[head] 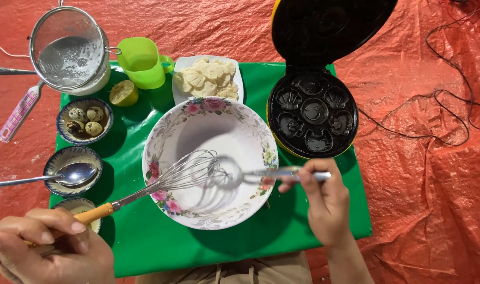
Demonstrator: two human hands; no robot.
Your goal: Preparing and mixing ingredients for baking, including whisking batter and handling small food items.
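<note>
While the left hand (45,247) grips the whisk (161,181) slanting up-right into the floral bowl (198,113), the right hand (324,200) pinches a spoon (261,173) pointing left into it.

Bright, even light from above; the white bowl (211,163) carries a soft grey shadow of the whisk (182,176) inside. The spoon (234,173) held over it is motion-blurred. Glare glints on the crinkled orange sheet (429,184) at right; the rest is sharp
</note>
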